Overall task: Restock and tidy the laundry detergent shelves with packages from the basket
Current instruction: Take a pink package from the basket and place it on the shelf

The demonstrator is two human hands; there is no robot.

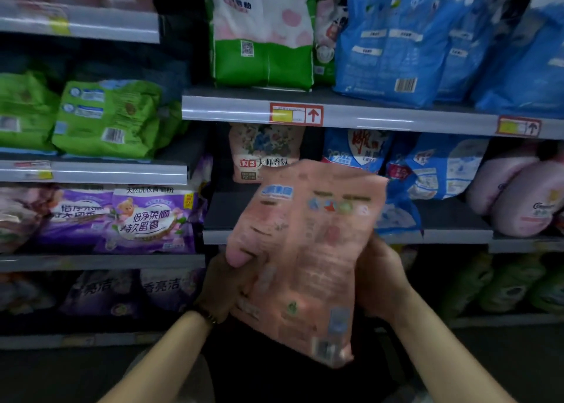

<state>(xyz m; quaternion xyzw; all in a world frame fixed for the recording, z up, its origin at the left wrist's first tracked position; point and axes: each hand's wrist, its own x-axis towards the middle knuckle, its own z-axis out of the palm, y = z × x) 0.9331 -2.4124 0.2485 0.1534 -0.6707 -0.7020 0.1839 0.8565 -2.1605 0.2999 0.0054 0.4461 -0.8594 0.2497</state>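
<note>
Though blurry, a salmon-pink pouch (305, 234), densely printed, slightly crumpled.

You can read 倍净柔顺 持久留香 on the purple bag (152, 219) at left, 大师香氛 on the floral bag (262, 152) at centre, 香亮洁 on the dark bag (171, 286) lower left. The red shelf tag (296, 114) shows an up arrow; the pink pack (305, 250) has blurred print.

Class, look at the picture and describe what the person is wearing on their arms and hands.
No sleeves show on either arm. Neither the left hand nor the right hand is gloved. A dark wristband with small gold-coloured parts sits on the left wrist.
</note>
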